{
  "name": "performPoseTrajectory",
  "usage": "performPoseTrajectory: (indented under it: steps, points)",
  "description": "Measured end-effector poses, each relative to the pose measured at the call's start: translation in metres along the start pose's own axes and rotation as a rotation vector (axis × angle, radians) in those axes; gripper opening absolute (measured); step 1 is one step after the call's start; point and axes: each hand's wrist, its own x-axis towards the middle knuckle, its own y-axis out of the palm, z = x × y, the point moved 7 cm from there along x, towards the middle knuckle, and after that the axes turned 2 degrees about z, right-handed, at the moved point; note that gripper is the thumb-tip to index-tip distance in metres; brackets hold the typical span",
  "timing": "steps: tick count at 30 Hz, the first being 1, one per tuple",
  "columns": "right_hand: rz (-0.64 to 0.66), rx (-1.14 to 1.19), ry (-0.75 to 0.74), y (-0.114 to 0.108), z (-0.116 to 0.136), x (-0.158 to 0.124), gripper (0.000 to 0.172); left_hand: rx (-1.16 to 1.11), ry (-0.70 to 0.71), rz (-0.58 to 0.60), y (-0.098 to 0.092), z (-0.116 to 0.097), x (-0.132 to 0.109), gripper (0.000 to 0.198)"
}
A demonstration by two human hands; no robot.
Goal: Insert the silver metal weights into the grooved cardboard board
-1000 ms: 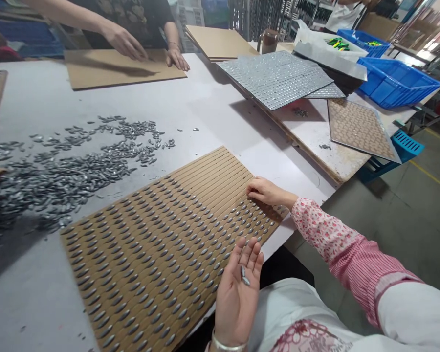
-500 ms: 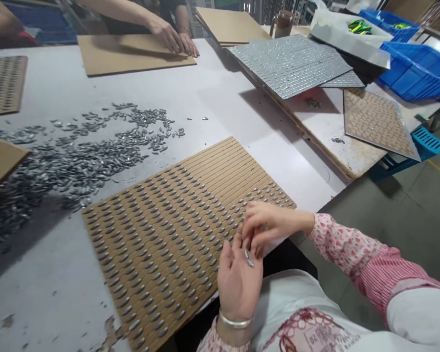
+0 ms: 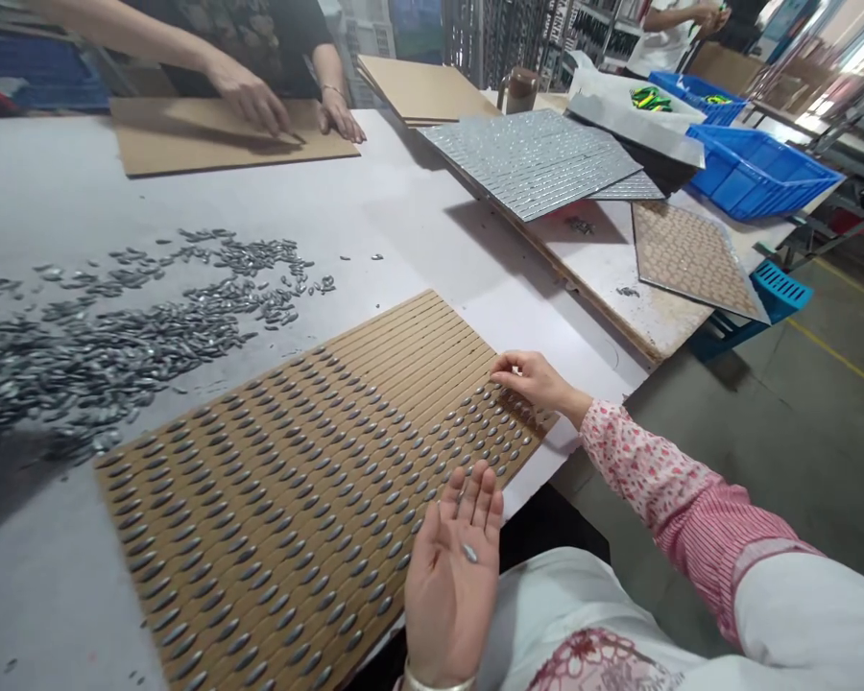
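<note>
My left hand point(image 3: 452, 585) is palm up with its fingers stretched out, close to the board's near edge. One small grey spindle-shaped piece point(image 3: 470, 554) lies loose on that palm. At the right part of the grooved brown board point(image 3: 403, 350), my right hand point(image 3: 529, 377) pinches thumb and forefinger together at the end of a row; the piece between the fingertips is mostly hidden. Rows of the same grey pieces point(image 3: 280, 480) sit in the board's grooves, over its left and near parts. Toward the far right corner, several grooves show bare cardboard.
A heap of loose grey pieces point(image 3: 136, 355) spreads on the white table point(image 3: 403, 221) to the left. Across it, a co-worker's hands point(image 3: 252, 96) rest on a plain brown board point(image 3: 187, 144). Silvery sheets point(image 3: 540, 158), a patterned board point(image 3: 691, 254) and blue crates point(image 3: 756, 168) stand right.
My right hand has moved from over my left palm out to the board's right part. Two pieces lay on the palm before; one lies there now. The view has shifted right.
</note>
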Motion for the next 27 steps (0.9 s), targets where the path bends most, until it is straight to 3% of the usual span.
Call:
performPoseTrajectory:
  steps: [3,8,11,14,16,19,21,24,27]
  points:
    - [-0.037,-0.195,0.001,-0.004,-0.021,0.011,0.007,0.019,0.0,-0.008,-0.002,0.001,0.001,0.032]
    - [-0.057,-0.35,-0.04,0.004,-0.031,0.016,0.009,0.031,-0.002,-0.009,-0.004,0.001,0.003,0.032]
    - [-0.105,-0.392,-0.04,0.003,-0.028,0.014,0.008,0.016,-0.003,-0.013,-0.002,0.001,0.003,0.031]
    - [-0.148,-0.338,-0.078,0.0,-0.009,0.005,0.009,-0.012,0.004,-0.017,0.002,0.001,0.003,0.032]
    - [-0.024,-0.202,-0.186,0.01,0.018,-0.006,0.013,-0.034,0.017,-0.024,0.005,0.001,0.003,0.032]
    - [0.432,-0.018,-0.436,0.049,0.069,-0.039,0.018,-0.057,0.044,-0.026,0.007,-0.001,0.003,0.034]
    - [0.629,-0.063,-0.543,0.07,0.092,-0.064,0.021,-0.055,0.04,-0.032,0.006,-0.003,0.002,0.035]
    - [0.637,-0.197,-0.573,0.089,0.103,-0.081,0.021,-0.049,0.03,-0.042,0.001,-0.005,0.001,0.036]
    - [0.596,-0.15,-0.564,0.092,0.103,-0.085,0.02,-0.062,0.035,-0.031,-0.001,-0.006,0.001,0.035]
